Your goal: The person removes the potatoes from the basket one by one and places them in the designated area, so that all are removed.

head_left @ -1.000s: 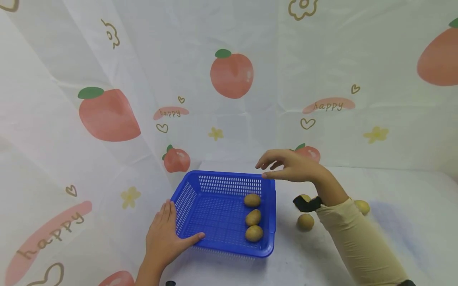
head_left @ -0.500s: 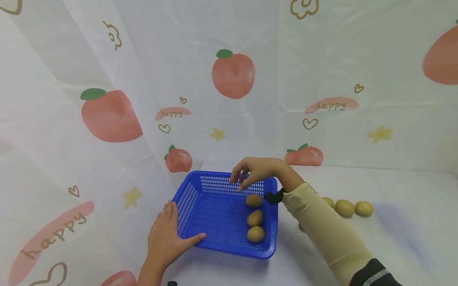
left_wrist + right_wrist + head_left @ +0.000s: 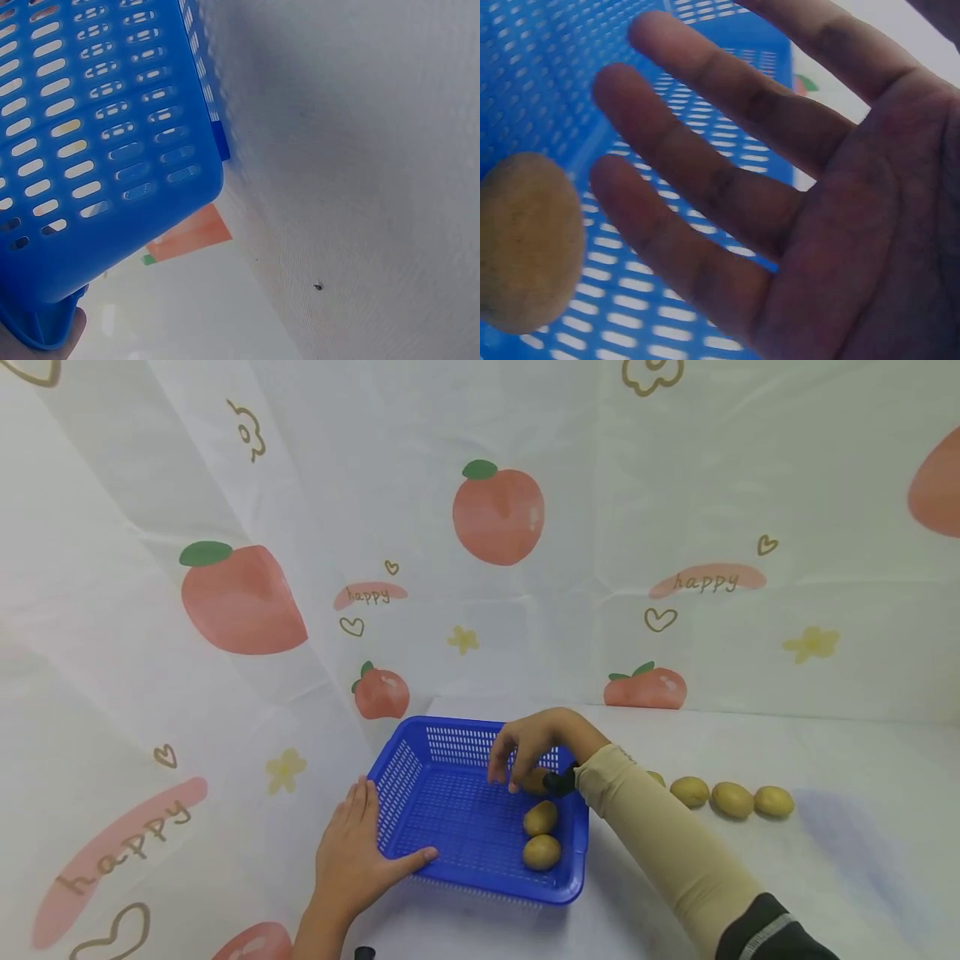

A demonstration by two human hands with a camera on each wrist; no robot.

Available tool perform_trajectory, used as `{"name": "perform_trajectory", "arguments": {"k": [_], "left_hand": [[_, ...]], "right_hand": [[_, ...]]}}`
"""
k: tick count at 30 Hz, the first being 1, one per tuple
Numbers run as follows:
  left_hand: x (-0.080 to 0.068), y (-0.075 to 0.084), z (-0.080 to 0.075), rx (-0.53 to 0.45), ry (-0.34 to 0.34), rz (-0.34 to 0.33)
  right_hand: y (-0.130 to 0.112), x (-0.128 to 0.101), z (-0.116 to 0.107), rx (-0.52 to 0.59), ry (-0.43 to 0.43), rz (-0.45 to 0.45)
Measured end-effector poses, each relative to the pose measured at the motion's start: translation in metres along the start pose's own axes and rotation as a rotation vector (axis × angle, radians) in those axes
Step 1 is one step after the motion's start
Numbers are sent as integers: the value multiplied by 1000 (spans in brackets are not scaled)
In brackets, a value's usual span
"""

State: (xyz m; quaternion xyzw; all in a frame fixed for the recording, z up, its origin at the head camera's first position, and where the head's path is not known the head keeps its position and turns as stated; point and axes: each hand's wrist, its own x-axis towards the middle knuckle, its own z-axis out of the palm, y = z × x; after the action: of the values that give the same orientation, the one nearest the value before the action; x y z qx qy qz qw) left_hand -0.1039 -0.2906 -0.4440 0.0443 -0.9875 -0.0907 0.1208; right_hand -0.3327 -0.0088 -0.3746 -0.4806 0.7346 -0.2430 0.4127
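Observation:
A blue plastic basket (image 3: 457, 878) sits on the white surface. Along its right side lie three potatoes: the front potato (image 3: 542, 852), the middle potato (image 3: 540, 817) and a rear potato (image 3: 535, 782) partly covered by the right hand. My right hand (image 3: 534, 743) hangs over the rear right of the basket, fingers pointing down. The right wrist view shows its palm bare and the fingers spread, beside a potato (image 3: 531, 244) but apart from it. My left hand (image 3: 352, 852) rests at the basket's front left corner, fingers straight along the left rim, thumb over the front rim.
Right of the basket, a row of several potatoes (image 3: 732, 800) lies on the white table surface (image 3: 862, 752), partly behind the right sleeve. A white curtain (image 3: 570, 635) printed with fruit stands at the back and left. A small black object (image 3: 364, 953) shows at the bottom edge.
My right hand has moved left from above the basket's right rim and lowered into the basket, its fingers hanging further down. The left hand keeps its place on the rim.

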Motion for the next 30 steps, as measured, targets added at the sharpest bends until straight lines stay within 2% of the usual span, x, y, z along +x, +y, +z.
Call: {"name": "perform_trajectory", "arguments": {"k": [8, 17, 22, 30], "left_hand": [[1, 0, 0, 4, -1, 2], [1, 1, 0, 5, 5, 1], [0, 1, 0, 12, 8, 0], [2, 0, 1, 17, 7, 2]], "right_hand": [[12, 11, 6, 50, -125, 113], [19, 20, 13, 81, -238, 121], [20, 20, 16, 102, -306, 159], [24, 20, 18, 200, -390, 202]]}}
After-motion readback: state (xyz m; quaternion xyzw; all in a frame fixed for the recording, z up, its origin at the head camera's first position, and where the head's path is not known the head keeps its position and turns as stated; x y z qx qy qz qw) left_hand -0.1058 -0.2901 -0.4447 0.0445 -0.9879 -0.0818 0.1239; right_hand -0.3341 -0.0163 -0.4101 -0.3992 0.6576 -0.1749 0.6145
